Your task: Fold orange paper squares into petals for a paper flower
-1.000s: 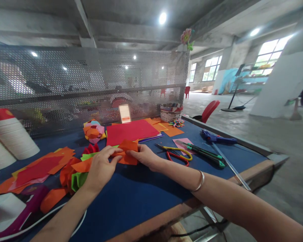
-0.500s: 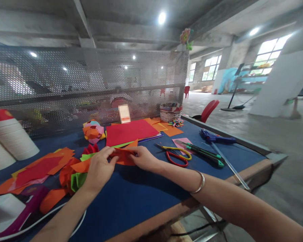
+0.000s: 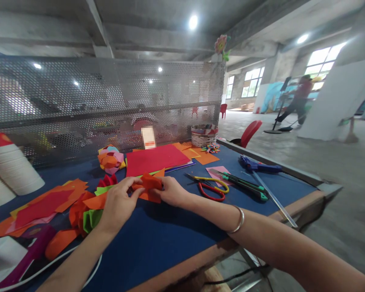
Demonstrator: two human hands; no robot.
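Note:
Between my hands is a folded piece of orange paper [image 3: 151, 187], held above the blue tabletop. My left hand [image 3: 121, 202] pinches its left side between thumb and fingers. At the right side, my right hand [image 3: 173, 190] has its fingers closed on the same piece; some fingertips are hidden behind it. Just beyond my hands lies a stack of red sheets [image 3: 158, 157]. Folded orange pieces [image 3: 80, 209] and a green folded piece [image 3: 93, 220] sit beside my left forearm. Scissors [image 3: 211, 188] with red and yellow handles lie right of my right hand.
Farther right are a green-and-black cutter [image 3: 246, 185], a blue glue gun [image 3: 258, 165] and a clear stick [image 3: 275, 200]. A woven basket [image 3: 204, 136] stands at the back by the perforated screen [image 3: 109, 93]. Paper cups [image 3: 13, 166] are stacked at left. A person [image 3: 299, 99] walks in the background.
The upper part of the orange paper now stands up higher between my fingers, while both hands stay nearly in place. A person has appeared in the background at right.

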